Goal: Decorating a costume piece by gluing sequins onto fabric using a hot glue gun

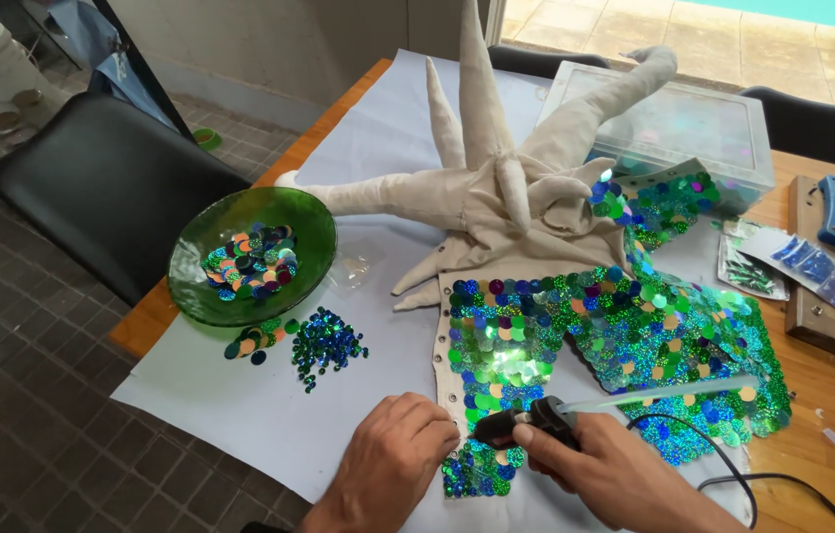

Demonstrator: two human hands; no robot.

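Nearest the camera, the right hand (pixel 625 474) is clamped around a black glue gun (pixel 526 426) with a clear glue stick (pixel 664 393) jutting from its back and a black cord (pixel 733 479) trailing off to the right. Its nozzle points at the lower left edge of the sequined fabric piece (pixel 615 345). The left hand (pixel 393 459) rests just beside it, fingers curled together and pressing on that same edge; whether it pinches a sequin I cannot tell.

By the look of it, most of the piece is already covered in green and blue sequins. A bare cream strip with small holes runs up its left border, and the stuffed cream points (pixel 496 158) above remain plain.

Beyond the hands, a loose pile of sequins (pixel 324 341) lies on the pale blue paper sheet (pixel 269 405), with open room around it. A green glass bowl (pixel 252 255) of sequins sits at the tabletop (pixel 832 395) edge, partly overhanging. Farther back stand a clear plastic box (pixel 674 128) and black chairs (pixel 112 183).
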